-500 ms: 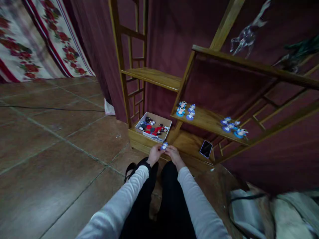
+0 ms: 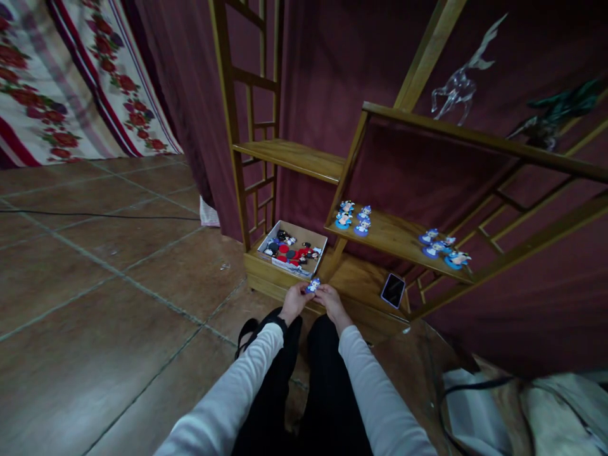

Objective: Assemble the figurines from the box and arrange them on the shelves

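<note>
A small blue-and-white figurine is pinched between my two hands, just in front of the low wooden shelf. My left hand grips it from the left, and my right hand from the right. Right behind them stands an open cardboard box with several red, black and white figurines lying jumbled inside. Several blue and purple figurines stand on the middle shelf: a group at its left end and another group at its right.
A phone lies on the bottom shelf. A clear glass horse and a dark green statue stand on the upper shelf. At lower right are pale bags. A cable crosses the tiled floor.
The camera view has tilted up slightly, so the shelves appear a little lower. Both hands keep holding the figurine in about the same place.
</note>
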A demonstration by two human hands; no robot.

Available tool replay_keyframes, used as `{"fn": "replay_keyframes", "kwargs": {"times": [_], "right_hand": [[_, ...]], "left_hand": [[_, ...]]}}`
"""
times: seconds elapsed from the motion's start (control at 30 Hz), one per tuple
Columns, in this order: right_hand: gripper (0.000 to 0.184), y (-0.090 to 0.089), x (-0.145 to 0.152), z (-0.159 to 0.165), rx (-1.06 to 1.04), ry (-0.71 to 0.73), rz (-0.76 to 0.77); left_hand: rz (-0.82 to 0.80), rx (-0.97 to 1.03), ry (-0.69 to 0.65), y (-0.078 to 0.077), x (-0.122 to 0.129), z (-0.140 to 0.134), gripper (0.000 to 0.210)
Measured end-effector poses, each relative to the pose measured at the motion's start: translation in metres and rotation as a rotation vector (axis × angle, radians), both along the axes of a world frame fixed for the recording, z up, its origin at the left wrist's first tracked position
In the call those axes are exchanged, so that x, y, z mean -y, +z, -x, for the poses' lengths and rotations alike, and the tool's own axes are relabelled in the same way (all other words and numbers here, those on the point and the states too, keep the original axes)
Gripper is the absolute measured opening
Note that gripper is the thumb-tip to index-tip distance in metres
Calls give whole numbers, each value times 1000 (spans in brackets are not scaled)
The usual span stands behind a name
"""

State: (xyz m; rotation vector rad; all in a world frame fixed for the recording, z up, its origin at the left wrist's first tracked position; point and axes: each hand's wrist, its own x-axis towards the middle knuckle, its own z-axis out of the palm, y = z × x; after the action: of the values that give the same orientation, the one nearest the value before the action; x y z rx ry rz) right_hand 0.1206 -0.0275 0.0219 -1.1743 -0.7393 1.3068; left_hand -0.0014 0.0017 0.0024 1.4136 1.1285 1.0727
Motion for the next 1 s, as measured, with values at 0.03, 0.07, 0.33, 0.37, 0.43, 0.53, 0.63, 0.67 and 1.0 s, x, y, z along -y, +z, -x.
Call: {"fn": "replay_keyframes", "kwargs": {"times": [0.03, 0.07, 0.33, 0.37, 0.43, 0.53, 0.63, 0.67, 1.0], "right_hand": [[22, 2, 1, 0, 0, 1, 1], [23, 3, 1, 1, -1, 4, -2], [24, 6, 2, 0, 24, 16, 20], [24, 5, 2, 0, 26, 21, 20], [24, 5, 2, -1, 23, 38, 10], [25, 3, 2, -2, 15, 53, -1], [24, 2, 1, -3, 9, 43, 13], [23, 2, 1, -3, 9, 41, 19], [24, 0, 0, -3, 38, 17, 33]], "left_hand": [[5, 0, 9, 1, 0, 0, 30], [10, -3, 17, 2, 1, 0, 31], [66, 14, -27, 6, 1, 1, 29], [73, 28, -44, 5, 1, 1, 29], [85, 60, -74, 4, 0, 0, 29], [99, 94, -100, 4, 0, 0, 29], [109, 98, -104, 5, 0, 0, 28], [109, 95, -103, 5, 0, 0, 27], [94, 96, -124, 5, 1, 0, 26]]}}
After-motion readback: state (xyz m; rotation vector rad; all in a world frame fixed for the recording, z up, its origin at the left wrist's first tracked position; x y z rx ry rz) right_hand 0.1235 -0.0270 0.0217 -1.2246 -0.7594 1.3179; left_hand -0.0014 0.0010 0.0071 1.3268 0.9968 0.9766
